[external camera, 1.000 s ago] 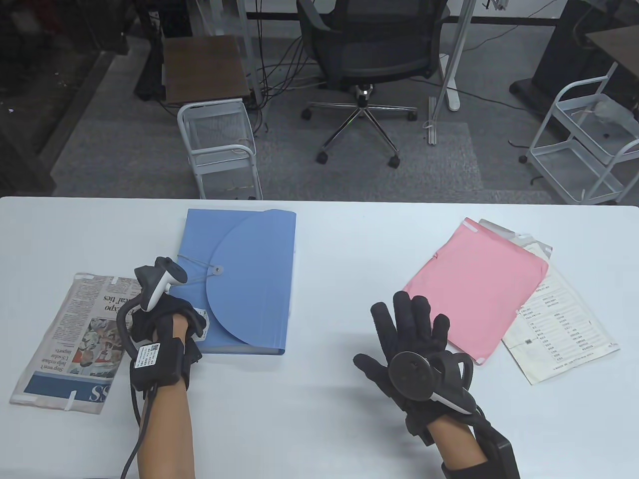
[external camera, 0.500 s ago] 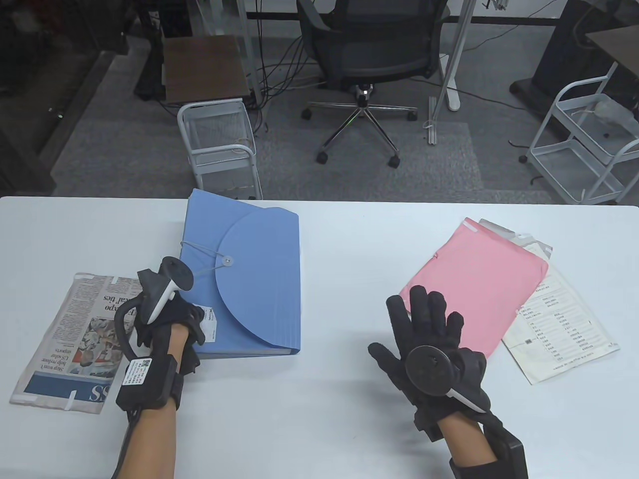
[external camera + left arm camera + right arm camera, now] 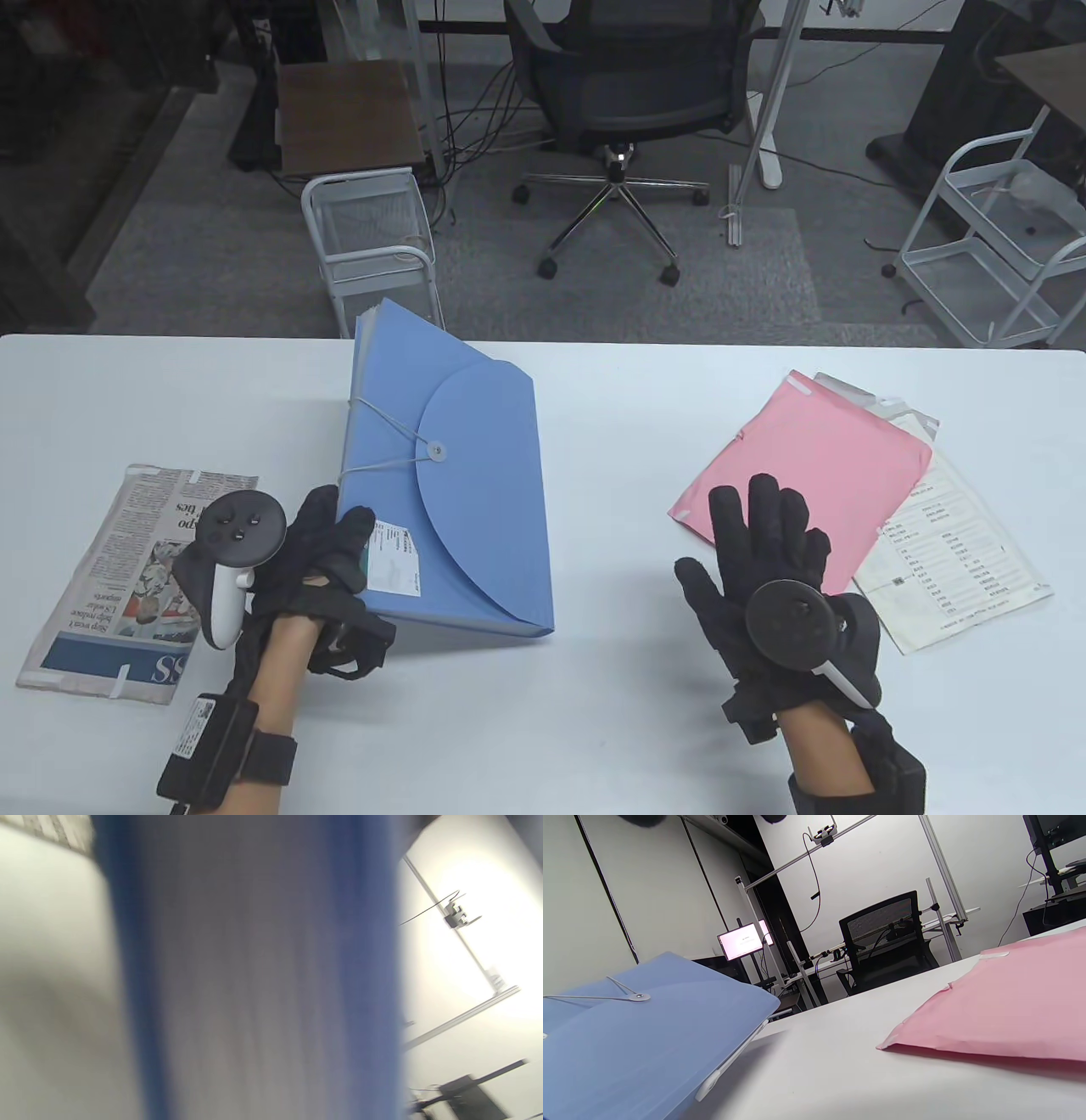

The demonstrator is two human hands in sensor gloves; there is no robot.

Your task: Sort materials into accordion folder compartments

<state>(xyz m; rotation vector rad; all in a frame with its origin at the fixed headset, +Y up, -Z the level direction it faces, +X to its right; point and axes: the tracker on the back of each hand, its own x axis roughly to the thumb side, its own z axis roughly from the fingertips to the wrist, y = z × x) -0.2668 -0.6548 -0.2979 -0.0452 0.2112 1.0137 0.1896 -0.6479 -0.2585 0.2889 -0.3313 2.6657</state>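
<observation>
A blue accordion folder with a round flap and a string clasp is tilted up off the table on its left side. My left hand grips its near left corner by the white label. The folder fills the blurred left wrist view and shows at the left of the right wrist view. My right hand is open, fingers spread, just over the near edge of a pink envelope, holding nothing. The envelope also shows in the right wrist view.
A folded newspaper lies at the left of the white table. A printed sheet and other papers lie under the pink envelope. Beyond the far edge stand an office chair and wire carts.
My left hand has lifted and tilted the folder's left side and shifted it right. My right hand has moved right and forward to the pink envelope's near edge.
</observation>
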